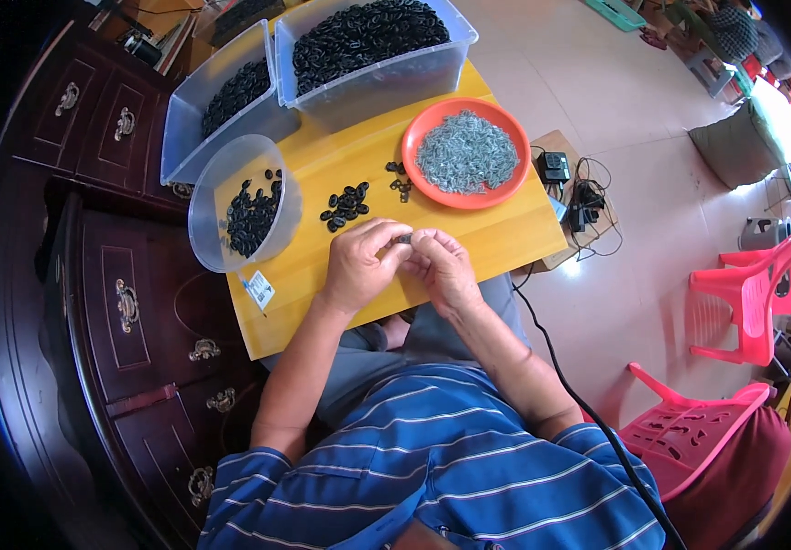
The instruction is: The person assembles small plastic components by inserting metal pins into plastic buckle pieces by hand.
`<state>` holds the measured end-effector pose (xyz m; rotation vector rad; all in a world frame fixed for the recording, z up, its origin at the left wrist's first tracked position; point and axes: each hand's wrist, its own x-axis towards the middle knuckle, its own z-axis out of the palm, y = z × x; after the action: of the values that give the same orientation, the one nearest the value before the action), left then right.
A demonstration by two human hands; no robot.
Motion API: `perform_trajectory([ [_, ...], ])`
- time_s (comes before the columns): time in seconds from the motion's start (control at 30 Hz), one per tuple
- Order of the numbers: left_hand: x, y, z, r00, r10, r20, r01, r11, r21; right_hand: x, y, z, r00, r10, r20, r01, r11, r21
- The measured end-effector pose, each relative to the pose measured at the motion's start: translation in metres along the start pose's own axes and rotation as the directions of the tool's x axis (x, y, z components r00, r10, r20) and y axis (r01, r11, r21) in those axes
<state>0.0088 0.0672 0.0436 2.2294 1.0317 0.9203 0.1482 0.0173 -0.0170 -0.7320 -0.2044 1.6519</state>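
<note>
Over the near edge of the yellow table, my left hand and my right hand meet fingertip to fingertip. Both pinch a small dark piece, mostly covered by the fingers. Just beyond them lies a loose group of black oval pieces. A few smaller dark pieces rest against an orange-red plate, which is heaped with small silvery metal parts. To the left, a round clear tub holds more black oval pieces.
Two clear plastic bins full of black pieces stand at the back. A small printed card lies at the left edge. Dark wooden drawers line the left. Right are a board with adapters and cables and pink plastic chairs.
</note>
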Motion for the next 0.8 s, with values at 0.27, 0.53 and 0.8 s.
perform_trajectory([
  [0.27, -0.001, 0.001, 0.000, 0.999, 0.037, 0.003, -0.037, 0.999, 0.030, 0.001, 0.001, -0.007, 0.999, -0.001, 0.037, 0.001, 1.000, -0.004],
  [0.53, -0.001, -0.003, -0.007, 0.999, 0.014, 0.046, -0.015, 1.000, 0.004, -0.001, 0.000, 0.004, 1.000, 0.003, -0.015, -0.004, 0.999, -0.035],
  [0.8, -0.001, 0.010, -0.026, 0.967, -0.155, 0.202, 0.140, 0.986, 0.086, 0.000, 0.008, -0.006, 0.998, -0.013, 0.060, 0.026, 0.978, -0.205],
])
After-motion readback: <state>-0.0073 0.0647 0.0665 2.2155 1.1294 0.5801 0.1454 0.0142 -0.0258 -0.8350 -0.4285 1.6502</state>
